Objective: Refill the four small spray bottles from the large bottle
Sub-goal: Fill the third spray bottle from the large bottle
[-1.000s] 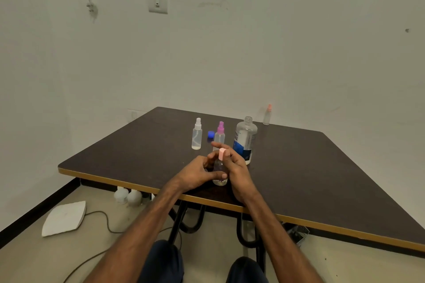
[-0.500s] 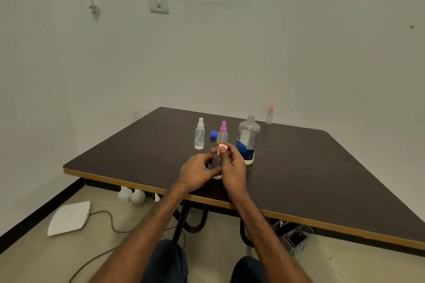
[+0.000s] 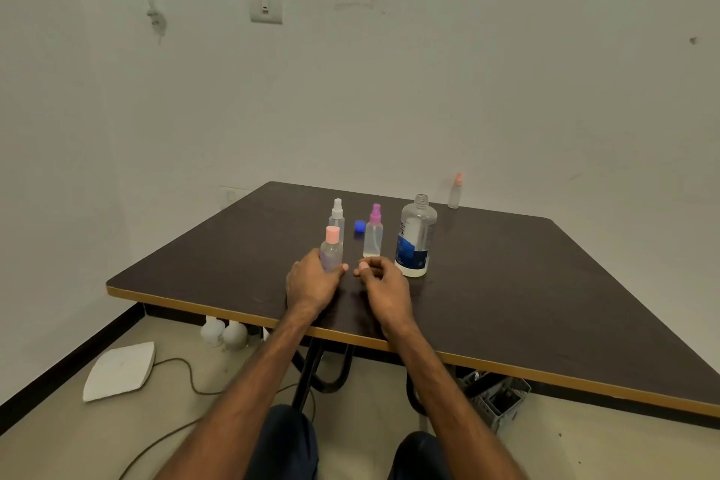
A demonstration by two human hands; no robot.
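Observation:
My left hand grips the lower body of a small clear spray bottle with a pink cap, which stands upright on the dark table. Just to its right, my right hand hovers with loosely curled fingers and holds nothing. Behind the pink-capped bottle stands a white-capped spray bottle. A purple-capped spray bottle stands ahead of my right hand. The large clear bottle with a blue label is uncapped, right of the purple one. An orange-capped small bottle stands at the table's far edge.
A blue cap lies between the white-capped and purple-capped bottles. The table's front edge runs below my wrists. On the floor lie a white device with a cable at left and a grey crate under the table at right.
My right hand has come off the pink-capped bottle and drawn back to the right. My left hand has shifted the bottle left, in front of the white-capped one.

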